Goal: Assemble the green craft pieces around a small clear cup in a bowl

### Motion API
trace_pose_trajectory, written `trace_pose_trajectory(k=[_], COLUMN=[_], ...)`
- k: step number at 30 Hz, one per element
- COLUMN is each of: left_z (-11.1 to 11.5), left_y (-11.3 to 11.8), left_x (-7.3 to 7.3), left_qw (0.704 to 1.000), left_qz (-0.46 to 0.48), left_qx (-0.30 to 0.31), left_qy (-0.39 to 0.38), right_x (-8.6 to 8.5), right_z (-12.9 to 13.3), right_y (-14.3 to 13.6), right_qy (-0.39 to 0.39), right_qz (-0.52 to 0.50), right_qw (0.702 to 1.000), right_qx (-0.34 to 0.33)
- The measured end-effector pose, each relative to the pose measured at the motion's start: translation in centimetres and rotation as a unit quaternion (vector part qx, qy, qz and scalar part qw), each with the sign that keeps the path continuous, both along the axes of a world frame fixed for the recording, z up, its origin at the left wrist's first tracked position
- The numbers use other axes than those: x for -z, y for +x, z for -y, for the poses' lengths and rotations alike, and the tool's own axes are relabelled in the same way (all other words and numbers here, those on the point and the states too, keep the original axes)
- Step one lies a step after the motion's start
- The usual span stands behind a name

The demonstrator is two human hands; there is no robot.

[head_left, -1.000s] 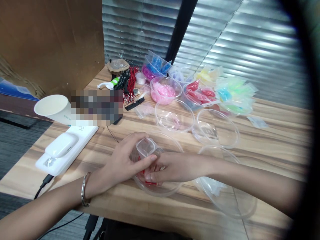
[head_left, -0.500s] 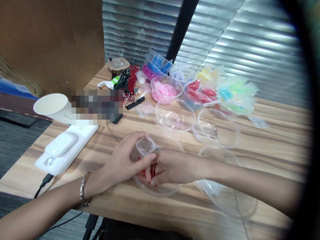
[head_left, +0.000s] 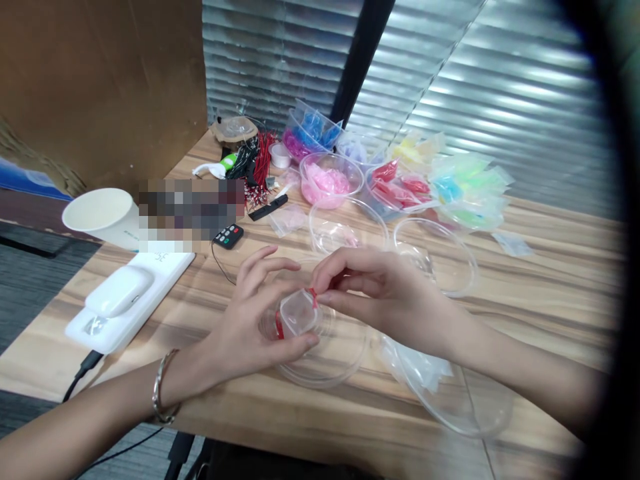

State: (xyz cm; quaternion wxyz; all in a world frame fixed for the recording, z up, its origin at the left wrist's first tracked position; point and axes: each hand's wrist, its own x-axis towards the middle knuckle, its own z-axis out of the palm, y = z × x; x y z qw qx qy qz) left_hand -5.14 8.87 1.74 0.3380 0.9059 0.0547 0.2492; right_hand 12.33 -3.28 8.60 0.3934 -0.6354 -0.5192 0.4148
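My left hand (head_left: 245,320) has its thumb along the near side of a small clear square plastic container (head_left: 299,313) and its palm against the far left, with a couple of fingers raised. Thumb and forefinger of my right hand (head_left: 385,290) pinch a thin red strip (head_left: 314,297) at the container's right corner. More red material (head_left: 279,325) shows at its left side. Beneath both hands is a large clear round plastic bowl (head_left: 325,382), whose far part they cover.
Clear round bowls (head_left: 435,257) stand behind and right, one with a plastic bag (head_left: 420,363). Pink (head_left: 327,183), red (head_left: 403,190) and blue (head_left: 314,130) pieces fill bowls farther back. A power bank (head_left: 125,307), paper cup (head_left: 103,217) and small black remote (head_left: 229,237) lie left.
My right hand has come up out of the bowl and now pinches a red strip at the container's corner. Some fingers of my left hand have lifted.
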Motion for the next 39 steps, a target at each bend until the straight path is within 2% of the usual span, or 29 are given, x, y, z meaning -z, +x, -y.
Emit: trace_pose_trajectory(k=[4,8,13,22,27,39], left_z=[0.2,0.2,0.1,0.1,0.1,0.2], left_y=[0.1,0.1,0.2,0.1,0.1,0.2], left_x=[-0.1,-0.2,-0.2,-0.2,-0.2,-0.1], left_qw=[1.0,1.0,1.0,1.0,1.0,1.0], left_qz=[-0.002,-0.001,0.008,0.005,0.0,0.001], left_qx=[0.004,0.001,0.001,0.003,0.004,0.009], left_qy=[0.016,0.013,0.016,0.009,0.014,0.023], right_x=[-0.7,-0.9,-1.1,-1.7,-1.8,-1.6], right_z=[0.3,0.5,0.6,1.1,1.0,1.1], right_y=[-0.5,-0.8,-1.0,-0.7,-0.6,-0.7], right_qy=[0.038,0.034,0.035,0.038,0.017,0.033], right_qz=[0.046,0.102,0.123,0.112,0.11,0.073], right_qw=[0.998,0.993,0.989,0.989,0.99,0.992], right_qx=[-0.025,-0.054,-0.073,-0.086,-0.081,-0.097])
